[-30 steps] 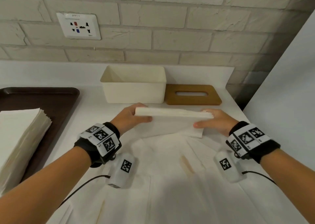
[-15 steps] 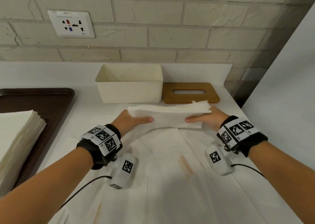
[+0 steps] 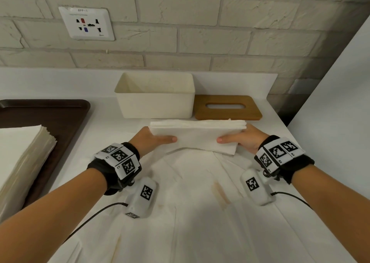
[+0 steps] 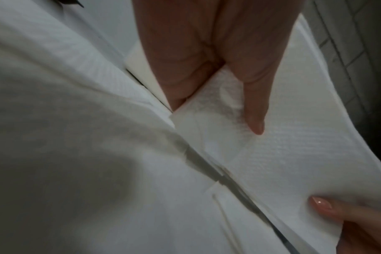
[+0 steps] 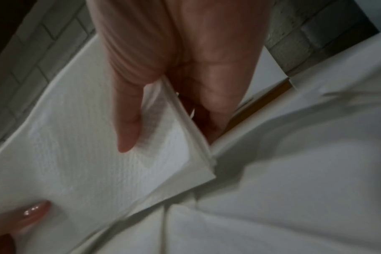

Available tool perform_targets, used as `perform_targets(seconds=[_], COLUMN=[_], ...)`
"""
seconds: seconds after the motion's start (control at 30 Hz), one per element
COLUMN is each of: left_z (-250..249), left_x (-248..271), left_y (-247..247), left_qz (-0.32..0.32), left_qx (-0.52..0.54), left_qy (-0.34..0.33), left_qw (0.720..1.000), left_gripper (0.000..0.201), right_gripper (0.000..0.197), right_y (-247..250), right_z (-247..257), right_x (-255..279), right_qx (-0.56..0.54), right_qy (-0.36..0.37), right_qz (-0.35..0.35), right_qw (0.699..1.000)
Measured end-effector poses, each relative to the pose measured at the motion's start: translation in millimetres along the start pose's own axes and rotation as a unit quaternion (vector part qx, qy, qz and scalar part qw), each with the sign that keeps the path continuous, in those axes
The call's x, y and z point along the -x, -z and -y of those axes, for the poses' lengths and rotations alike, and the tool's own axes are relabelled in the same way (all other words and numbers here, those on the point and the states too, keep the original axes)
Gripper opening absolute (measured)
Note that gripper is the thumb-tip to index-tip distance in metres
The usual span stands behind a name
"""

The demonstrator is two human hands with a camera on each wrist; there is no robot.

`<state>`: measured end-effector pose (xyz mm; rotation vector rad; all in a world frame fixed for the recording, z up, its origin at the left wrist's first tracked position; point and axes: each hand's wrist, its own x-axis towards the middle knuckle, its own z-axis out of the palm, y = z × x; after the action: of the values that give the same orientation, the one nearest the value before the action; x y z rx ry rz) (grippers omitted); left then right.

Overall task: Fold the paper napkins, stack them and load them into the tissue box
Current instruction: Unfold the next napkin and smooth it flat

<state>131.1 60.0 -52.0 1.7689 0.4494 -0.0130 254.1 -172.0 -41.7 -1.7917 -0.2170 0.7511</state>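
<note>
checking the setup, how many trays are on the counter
1. The dark brown tray sits at the left of the counter, with a tall pile of napkins on it. Its left part runs out of frame, so nothing further left can be checked.

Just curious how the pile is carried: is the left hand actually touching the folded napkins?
Touching. The left wrist view shows the left hand pinching the folded napkins, thumb on top and fingers beneath.

You stand at a white counter (image 3: 104,122) against a pale brick wall (image 3: 200,42) with a socket (image 3: 86,23): likely a kitchen or pantry.
</note>
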Motion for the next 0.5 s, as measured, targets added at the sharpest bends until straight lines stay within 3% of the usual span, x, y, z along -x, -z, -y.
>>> perform_targets(seconds=[0.1,0.2,0.33,0.5], left_z=[-1.4,1.7,0.9,0.6], left_x=[-1.5,-0.8,0.1,-4.4], left_y=[0.9,1.5,0.0,2.7], left_qz=[-0.007,0.009,0.010,-0.007], left_qx=[0.020,0.000,0.019,0.037], left_qy=[-0.002,0.009,0.013,-0.007], left_qw=[1.000,1.000,1.000,0.999], left_gripper=[0.039,0.027,0.033,0.044], right_gripper=[0.053,0.055,0.058,0.051], right_y=[1.3,0.8,-1.1,-1.1], right_z=[2.9,-4.0,-7.1,1.2], right_x=[1.1,-0.2,0.1,-0.7], right_qx=[-0.017,0.038,0.021,0.020], right_qy=[0.016,-0.021,-0.033,0.025], right_qz=[0.005,0.028,0.051,0.024], right_qw=[1.000,0.999,0.998,0.999])
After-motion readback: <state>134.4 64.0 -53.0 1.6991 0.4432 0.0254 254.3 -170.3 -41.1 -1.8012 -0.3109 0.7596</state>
